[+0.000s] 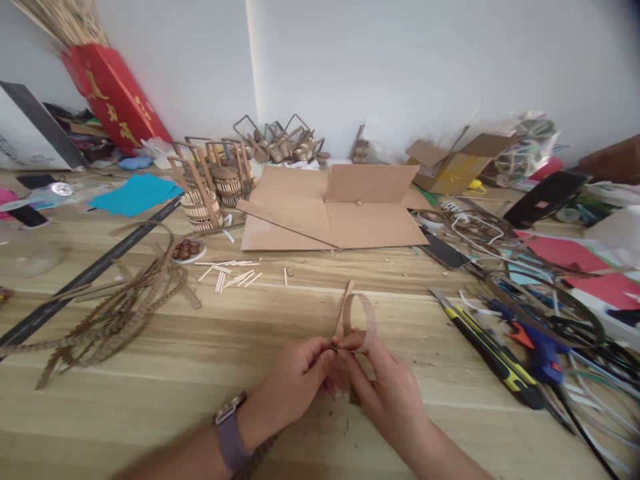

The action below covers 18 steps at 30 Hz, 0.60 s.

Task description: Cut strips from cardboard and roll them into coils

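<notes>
Both hands meet low in the middle of the wooden table (210, 347). My left hand (295, 383), with a watch on its wrist, pinches the lower end of a thin brown cardboard strip (369, 319). My right hand (385, 387) pinches the same strip from the other side. The strip curls up into a small loop above my fingers, with one end sticking upward. The fingertips of the two hands touch where the strip's ends overlap.
A pile of brown corrugated strips (120, 307) lies left, near small white sticks (233, 273) and a dish of nuts (186, 250). Flattened cardboard (330, 213) and woven baskets (215, 180) sit behind. A yellow utility knife (487, 350), blue glue gun (537, 347) and phone (443, 250) lie right.
</notes>
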Each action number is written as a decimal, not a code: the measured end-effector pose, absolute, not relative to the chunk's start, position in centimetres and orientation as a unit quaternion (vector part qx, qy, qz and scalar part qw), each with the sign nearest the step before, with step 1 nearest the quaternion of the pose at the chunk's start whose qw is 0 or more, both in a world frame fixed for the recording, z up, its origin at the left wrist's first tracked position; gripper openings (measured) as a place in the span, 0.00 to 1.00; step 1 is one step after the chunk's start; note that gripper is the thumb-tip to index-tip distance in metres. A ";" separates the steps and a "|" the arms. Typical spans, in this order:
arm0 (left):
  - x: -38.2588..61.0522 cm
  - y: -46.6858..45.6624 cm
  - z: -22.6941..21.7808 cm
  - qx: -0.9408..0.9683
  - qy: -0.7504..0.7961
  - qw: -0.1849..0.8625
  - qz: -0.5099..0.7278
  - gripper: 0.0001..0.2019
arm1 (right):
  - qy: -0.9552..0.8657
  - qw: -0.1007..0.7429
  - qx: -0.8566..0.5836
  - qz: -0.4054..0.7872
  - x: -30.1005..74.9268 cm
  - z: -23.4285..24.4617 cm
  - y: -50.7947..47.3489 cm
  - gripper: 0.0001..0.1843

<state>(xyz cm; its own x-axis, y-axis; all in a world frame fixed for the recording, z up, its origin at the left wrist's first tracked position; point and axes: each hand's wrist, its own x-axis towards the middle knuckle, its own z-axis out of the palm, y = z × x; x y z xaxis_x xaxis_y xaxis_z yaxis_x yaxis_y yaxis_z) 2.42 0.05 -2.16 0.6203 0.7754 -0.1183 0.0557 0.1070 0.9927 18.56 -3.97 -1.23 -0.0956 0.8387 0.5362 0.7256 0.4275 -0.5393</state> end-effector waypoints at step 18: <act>2.4 0.1 -2.3 0.592 0.345 0.676 0.270 0.22 | -0.706 0.423 -0.551 0.139 18.6 -1.0 -3.9 0.06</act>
<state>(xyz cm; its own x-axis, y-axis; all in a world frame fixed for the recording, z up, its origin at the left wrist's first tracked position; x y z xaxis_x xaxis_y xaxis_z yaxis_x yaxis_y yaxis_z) 2.41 0.09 -2.32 0.6157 0.7740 -0.1476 0.0442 0.1531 0.9872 18.55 -3.86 -0.99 -0.0350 0.8950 0.4446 0.6597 0.3549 -0.6625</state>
